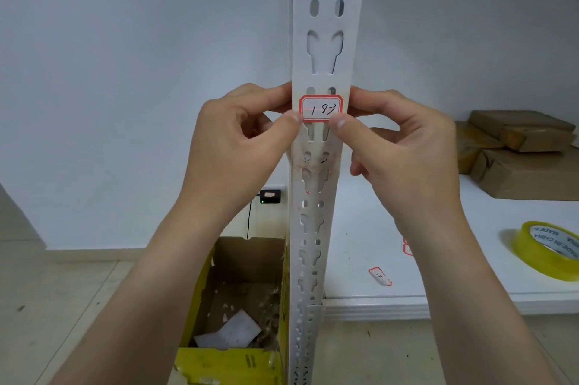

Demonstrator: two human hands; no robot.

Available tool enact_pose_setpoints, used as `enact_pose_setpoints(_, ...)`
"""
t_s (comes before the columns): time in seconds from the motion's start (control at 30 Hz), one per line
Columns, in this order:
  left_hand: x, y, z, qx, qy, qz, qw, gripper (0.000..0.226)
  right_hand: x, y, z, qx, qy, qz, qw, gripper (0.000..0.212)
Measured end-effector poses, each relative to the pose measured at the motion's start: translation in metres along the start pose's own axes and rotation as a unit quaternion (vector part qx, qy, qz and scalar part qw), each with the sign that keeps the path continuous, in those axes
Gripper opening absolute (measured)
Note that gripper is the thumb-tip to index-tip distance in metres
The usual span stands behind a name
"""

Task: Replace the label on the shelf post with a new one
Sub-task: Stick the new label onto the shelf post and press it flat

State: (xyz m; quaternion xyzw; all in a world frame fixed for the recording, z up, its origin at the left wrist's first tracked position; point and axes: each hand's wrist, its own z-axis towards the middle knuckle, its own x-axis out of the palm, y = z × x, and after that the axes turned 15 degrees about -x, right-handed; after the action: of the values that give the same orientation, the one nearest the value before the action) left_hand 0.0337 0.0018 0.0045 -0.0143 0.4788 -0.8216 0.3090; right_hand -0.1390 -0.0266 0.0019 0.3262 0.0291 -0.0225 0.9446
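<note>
A white perforated shelf post runs up the middle of the view. A red-bordered white label with handwriting lies flat on the post's face. My left hand holds the post's left edge, its thumb tip on the label's lower left corner. My right hand holds the right edge, with its thumb tip on the lower right corner. Both hands' fingers curl behind the post. Below the label the post face carries smudged residue. Another red-bordered label lies crumpled on the white shelf board.
A roll of clear yellowish tape lies at the shelf's right. Brown paper-wrapped parcels are stacked at the shelf's back right. An open yellow cardboard box with scraps stands on the floor left of the post. A black device is on the wall.
</note>
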Motion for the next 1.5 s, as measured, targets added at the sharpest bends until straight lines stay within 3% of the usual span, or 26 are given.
enact_pose_setpoints(0.63,0.002,0.001,0.001,0.000,-0.012,-0.022,1.000,0.030,0.000,-0.004,0.001,-0.016,-0.005,0.040,0.999,0.020)
enact_pose_setpoints(0.83,0.011,-0.007,-0.001,-0.041,-0.048,-0.037,0.997,0.018,0.011,0.003,0.002,-0.026,-0.055,0.010,0.998,0.006)
enact_pose_setpoints(1.03,0.008,-0.004,0.002,-0.006,-0.048,-0.016,0.999,0.015,0.009,0.002,0.003,-0.025,-0.052,0.033,0.998,0.003)
enact_pose_setpoints(1.33,0.003,0.003,0.002,-0.004,0.008,0.009,1.000,0.020,0.010,-0.007,-0.003,-0.035,-0.034,0.023,0.999,0.030)
enact_pose_setpoints(1.5,0.000,0.002,0.002,-0.003,0.018,-0.007,1.000,0.022,0.008,-0.011,-0.002,-0.047,-0.031,0.022,0.998,0.028)
